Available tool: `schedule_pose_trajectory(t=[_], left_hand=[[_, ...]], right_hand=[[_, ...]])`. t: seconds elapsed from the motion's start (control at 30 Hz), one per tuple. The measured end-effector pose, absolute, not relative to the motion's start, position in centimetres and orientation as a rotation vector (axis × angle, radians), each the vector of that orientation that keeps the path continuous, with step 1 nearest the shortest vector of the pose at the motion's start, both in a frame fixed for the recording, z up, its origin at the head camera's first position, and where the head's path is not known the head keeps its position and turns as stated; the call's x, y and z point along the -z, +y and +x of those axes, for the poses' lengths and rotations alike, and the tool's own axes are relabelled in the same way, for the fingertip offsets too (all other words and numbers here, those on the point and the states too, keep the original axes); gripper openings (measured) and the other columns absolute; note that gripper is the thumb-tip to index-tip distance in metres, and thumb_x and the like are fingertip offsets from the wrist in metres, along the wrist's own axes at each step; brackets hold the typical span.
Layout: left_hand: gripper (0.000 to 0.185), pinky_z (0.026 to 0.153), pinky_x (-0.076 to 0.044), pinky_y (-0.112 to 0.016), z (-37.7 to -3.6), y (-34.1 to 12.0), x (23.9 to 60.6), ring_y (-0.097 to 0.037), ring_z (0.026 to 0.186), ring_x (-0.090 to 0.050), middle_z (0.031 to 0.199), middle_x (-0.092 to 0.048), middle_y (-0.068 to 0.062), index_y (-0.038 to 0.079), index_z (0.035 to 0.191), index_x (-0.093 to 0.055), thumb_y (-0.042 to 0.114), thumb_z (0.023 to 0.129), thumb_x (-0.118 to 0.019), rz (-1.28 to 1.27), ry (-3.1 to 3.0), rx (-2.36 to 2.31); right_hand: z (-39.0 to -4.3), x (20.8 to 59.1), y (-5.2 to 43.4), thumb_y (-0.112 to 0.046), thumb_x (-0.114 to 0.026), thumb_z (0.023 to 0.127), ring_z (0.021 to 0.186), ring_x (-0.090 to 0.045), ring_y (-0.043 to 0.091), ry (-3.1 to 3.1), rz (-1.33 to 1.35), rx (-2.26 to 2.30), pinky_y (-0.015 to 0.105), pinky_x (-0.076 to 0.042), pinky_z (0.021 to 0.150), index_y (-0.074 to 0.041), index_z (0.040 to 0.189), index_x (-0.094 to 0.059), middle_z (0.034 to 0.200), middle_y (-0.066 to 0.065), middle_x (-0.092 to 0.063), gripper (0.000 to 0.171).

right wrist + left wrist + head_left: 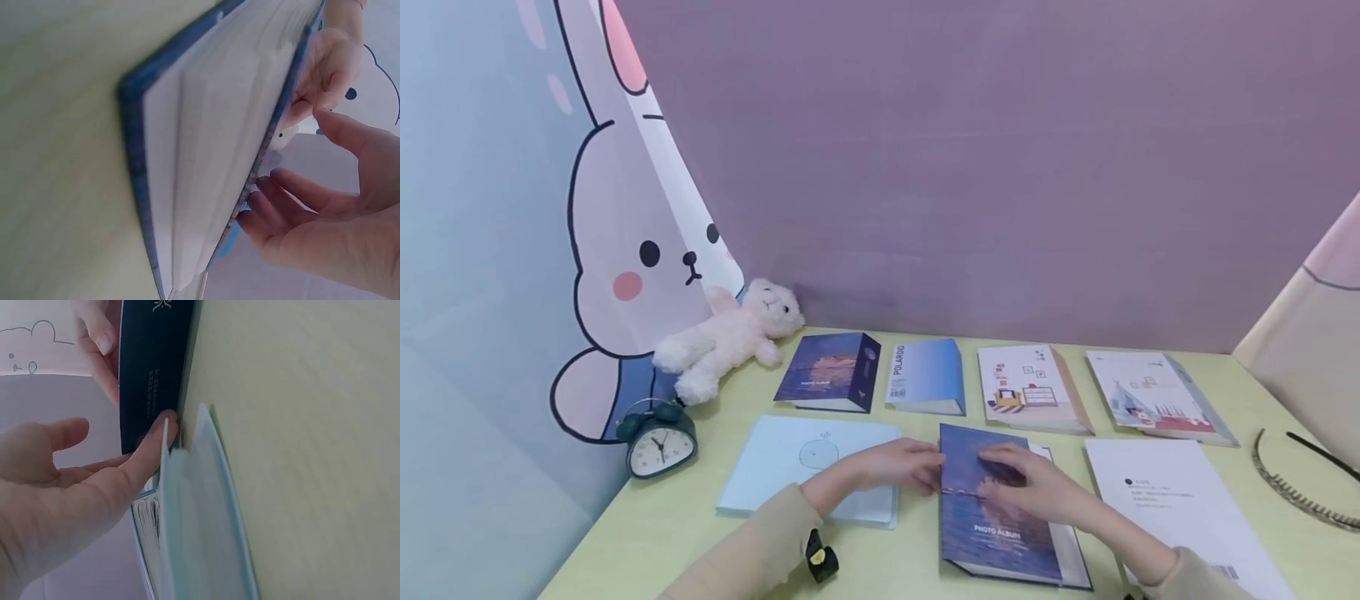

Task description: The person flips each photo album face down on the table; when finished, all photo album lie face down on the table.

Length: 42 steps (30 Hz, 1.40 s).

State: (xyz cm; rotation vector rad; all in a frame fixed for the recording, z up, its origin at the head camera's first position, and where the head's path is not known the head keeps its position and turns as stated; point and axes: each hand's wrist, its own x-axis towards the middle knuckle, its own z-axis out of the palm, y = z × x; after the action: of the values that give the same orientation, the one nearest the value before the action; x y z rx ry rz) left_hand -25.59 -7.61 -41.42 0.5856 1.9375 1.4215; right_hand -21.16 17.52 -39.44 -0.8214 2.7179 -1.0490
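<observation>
A dark blue photo album [1000, 554] with a sunset-over-water cover lies on the table in front of me, its page edges showing on the right side. My left hand [895, 465] touches the album's spine with extended fingers; the left wrist view shows these fingers against the dark spine [153, 375], thumb held away. On the cover rests my right hand [1037, 487], its fingertips touching the surface. In the right wrist view the album's thick white pages [219, 137] stand between the blue covers, and the fingers [275, 209] are slightly bent over the front cover.
Left of it lies a light blue album [767, 458], to the right a white one [1172, 492]. Behind stand a sunset album [820, 367], a blue Polaroid album [925, 375] and two illustrated ones. An alarm clock [661, 446], plush toy [730, 342] and headband [1292, 496] lie around.
</observation>
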Motion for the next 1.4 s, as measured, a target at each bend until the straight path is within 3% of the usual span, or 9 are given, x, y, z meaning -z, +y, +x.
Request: schedule_pose_trajectory(t=[0.3,0.53,0.67,0.9,1.03,1.17,1.3,1.4], left_hand=[[0.047,0.096,-0.049,-0.036,-25.6,-7.6,40.3,-0.029,0.116,-0.057,0.13,-0.055,-0.018,0.002,0.14,-0.04,0.026,0.1,-0.041,0.602,1.81,-1.592],[0.05,0.092,-0.051,-0.045,-25.6,-7.5,39.0,-0.032,0.126,-0.047,0.144,-0.042,-0.012,0.018,0.148,-0.028,0.037,0.102,-0.035,0.608,1.729,-1.669],[0.053,0.091,-0.051,-0.048,-25.6,-7.5,38.4,-0.035,0.127,-0.046,0.148,-0.034,-0.013,0.022,0.151,-0.018,0.038,0.102,-0.033,0.579,1.663,-1.739],[0.051,0.096,-0.049,-0.042,-25.9,-7.6,37.6,-0.03,0.126,-0.048,0.149,-0.032,-0.01,0.03,0.15,-0.019,0.039,0.102,-0.032,0.623,1.74,-1.736],[0.05,0.099,-0.047,-0.036,-25.9,-7.4,37.4,-0.027,0.123,-0.052,0.151,-0.032,-0.007,0.031,0.149,-0.022,0.037,0.102,-0.035,0.683,1.864,-1.673],[0.051,0.098,-0.048,-0.032,-25.7,-7.0,36.9,-0.025,0.121,-0.053,0.151,-0.033,-0.005,0.032,0.148,-0.024,0.043,0.1,-0.038,0.709,1.929,-1.651],[0.056,0.102,-0.045,-0.035,-25.2,-6.8,36.6,-0.026,0.126,-0.049,0.154,-0.026,-0.006,0.031,0.15,-0.016,0.047,0.1,-0.034,0.732,1.944,-1.624],[0.057,0.103,-0.044,-0.038,-25.0,-6.8,36.8,-0.026,0.13,-0.046,0.155,-0.023,-0.007,0.026,0.152,-0.013,0.042,0.101,-0.034,0.739,1.936,-1.62]], right_hand=[[-21.4,38.3,16.5,-0.036,-0.066,0.086,0.119,-0.051,0.041,2.862,-0.877,1.043,0.055,-0.042,0.097,0.003,0.126,-0.056,0.127,0.021,-0.057,0.056],[-21.5,37.3,14.8,-0.041,-0.064,0.087,0.125,-0.043,0.044,2.877,-0.738,1.12,0.056,-0.041,0.099,0.003,0.133,-0.049,0.137,0.025,-0.044,0.065],[-21.6,36.7,14.0,-0.042,-0.061,0.089,0.125,-0.043,0.044,2.836,-0.634,1.216,0.054,-0.047,0.094,0.001,0.138,-0.042,0.14,0.024,-0.038,0.068],[-21.8,35.5,13.5,-0.039,-0.056,0.093,0.123,-0.045,0.041,2.753,-0.506,1.384,0.051,-0.047,0.094,-0.001,0.141,-0.036,0.14,0.023,-0.034,0.064],[-21.7,34.9,13.3,-0.041,-0.052,0.094,0.126,-0.042,0.04,2.642,-0.399,1.488,0.046,-0.05,0.093,-0.003,0.143,-0.032,0.14,0.023,-0.032,0.065],[-21.8,34.2,13.2,-0.039,-0.052,0.095,0.127,-0.039,0.041,2.504,-0.356,1.619,0.041,-0.052,0.089,0.0,0.147,-0.018,0.141,0.026,-0.029,0.073],[-21.8,34.0,13.5,-0.036,-0.053,0.095,0.13,-0.035,0.044,2.374,-0.312,1.733,0.046,-0.048,0.095,-0.003,0.149,-0.005,0.147,0.026,-0.022,0.079],[-21.7,34.1,14.2,-0.034,-0.051,0.095,0.131,-0.035,0.042,2.304,-0.28,1.784,0.05,-0.044,0.099,-0.007,0.15,-0.003,0.148,0.023,-0.019,0.078]])
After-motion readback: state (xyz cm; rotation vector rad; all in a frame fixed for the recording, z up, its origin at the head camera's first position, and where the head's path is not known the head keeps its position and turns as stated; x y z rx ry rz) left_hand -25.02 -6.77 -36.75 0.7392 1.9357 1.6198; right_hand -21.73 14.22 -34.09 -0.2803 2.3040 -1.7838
